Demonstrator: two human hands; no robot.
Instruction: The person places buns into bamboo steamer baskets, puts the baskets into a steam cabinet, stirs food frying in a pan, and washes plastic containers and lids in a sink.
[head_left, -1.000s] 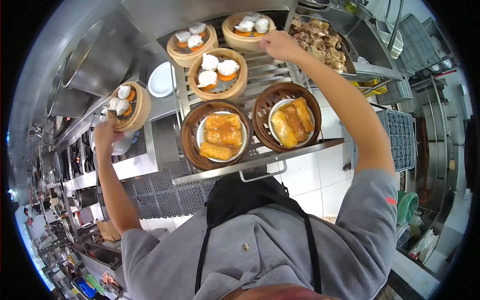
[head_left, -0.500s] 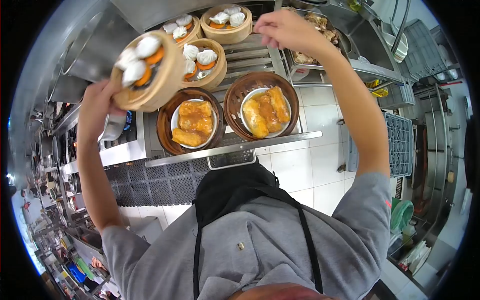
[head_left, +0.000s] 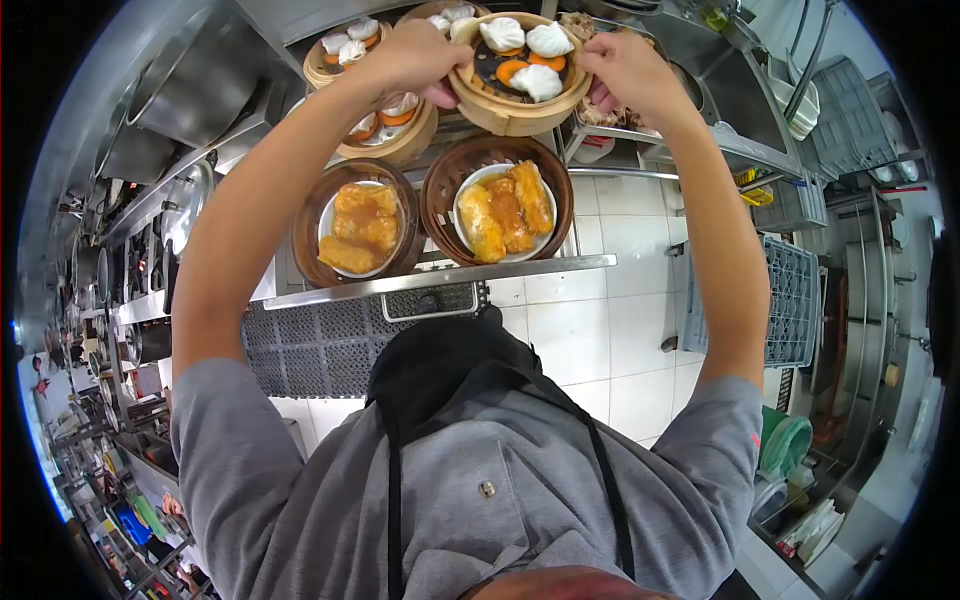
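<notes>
A light bamboo steamer basket (head_left: 515,112) with white dumplings on orange slices is held between both hands over the right side of the rack. My left hand (head_left: 415,62) grips its left rim, and my right hand (head_left: 630,75) has its fingers closed on the right rim. Left of it are other light baskets, one (head_left: 405,145) partly hidden by my left arm. Nearer my body, two dark brown steamer baskets (head_left: 568,205) (head_left: 303,225) each hold a white dish of golden rolls in sauce.
The metal rack's front bar (head_left: 450,280) runs before my black apron. Meat pieces (head_left: 600,115) lie in a tray behind my right hand. Large pots (head_left: 195,90) stand at the left, a blue-grey crate (head_left: 790,300) at the right.
My left hand has carried the light basket from the left across to the right side of the rack. My right hand has closed on its other rim. The view has shifted slightly.
</notes>
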